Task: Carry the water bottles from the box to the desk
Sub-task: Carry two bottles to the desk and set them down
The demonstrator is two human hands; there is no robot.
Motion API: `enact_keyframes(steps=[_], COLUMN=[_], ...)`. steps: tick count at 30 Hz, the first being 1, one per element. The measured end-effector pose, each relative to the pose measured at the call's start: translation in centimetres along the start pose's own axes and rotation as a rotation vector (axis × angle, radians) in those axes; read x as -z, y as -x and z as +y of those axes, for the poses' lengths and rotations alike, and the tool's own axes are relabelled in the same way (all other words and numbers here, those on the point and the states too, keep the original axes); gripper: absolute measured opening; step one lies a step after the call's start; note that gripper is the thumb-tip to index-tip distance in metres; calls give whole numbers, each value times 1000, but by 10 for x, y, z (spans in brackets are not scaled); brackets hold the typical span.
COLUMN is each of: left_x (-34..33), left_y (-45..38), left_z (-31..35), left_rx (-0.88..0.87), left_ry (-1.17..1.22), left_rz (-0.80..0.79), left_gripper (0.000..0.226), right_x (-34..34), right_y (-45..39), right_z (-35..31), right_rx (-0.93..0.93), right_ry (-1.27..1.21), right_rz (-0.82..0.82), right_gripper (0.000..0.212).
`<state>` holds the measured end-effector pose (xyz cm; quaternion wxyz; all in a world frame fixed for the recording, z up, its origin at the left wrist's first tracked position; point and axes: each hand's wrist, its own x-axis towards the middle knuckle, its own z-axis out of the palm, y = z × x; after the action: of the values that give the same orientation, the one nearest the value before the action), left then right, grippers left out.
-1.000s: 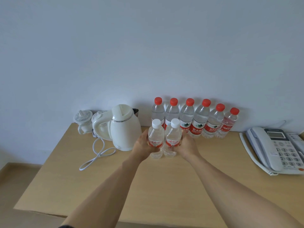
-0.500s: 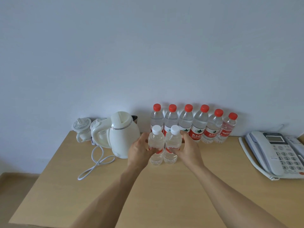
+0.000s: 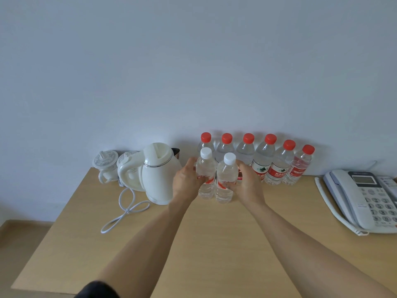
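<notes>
Gripping one white-capped bottle point(image 3: 206, 176) in the left hand point(image 3: 186, 183) and another point(image 3: 226, 179) in the right hand point(image 3: 249, 183), fingers wrapped around each, bases seemingly meeting the desk point(image 3: 214, 244) just before the red-capped row point(image 3: 266, 160), likely to extend it.

At the frame's centre, the left hand point(image 3: 186, 179) grips one white-capped bottle point(image 3: 205, 175) and the right hand point(image 3: 247, 182) grips another point(image 3: 226, 179), both upright and side by side on the desk point(image 3: 214, 244). Behind them stands a row of red-capped bottles point(image 3: 264, 162); a white kettle point(image 3: 160, 173) stands at their left.
</notes>
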<state>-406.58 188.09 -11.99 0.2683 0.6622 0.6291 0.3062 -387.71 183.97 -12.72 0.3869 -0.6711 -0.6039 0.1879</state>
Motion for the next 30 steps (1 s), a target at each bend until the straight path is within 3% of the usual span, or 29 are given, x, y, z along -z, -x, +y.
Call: enact_keyframes(steps=[13,21,26,30], left_x=[4,13,11,6], left_y=[-1,0,-1,-1], left_z=[5,-3,0,2], left_rx=[-26,-1,37,50], left_ry=[-11,8,31,28], left_rz=[18,-72,-61,-28], left_gripper=[57,69,48,43], right_x=[-6,0,5,6], right_y=[-16,-9,-12,-14], right_z=[-4,-3,0,2], right_rx=[-14,-10,-41,-47], right_ry=[11,-10,40,38], right_rz=[40,30,9,-6], right_gripper=[65,70,52,52])
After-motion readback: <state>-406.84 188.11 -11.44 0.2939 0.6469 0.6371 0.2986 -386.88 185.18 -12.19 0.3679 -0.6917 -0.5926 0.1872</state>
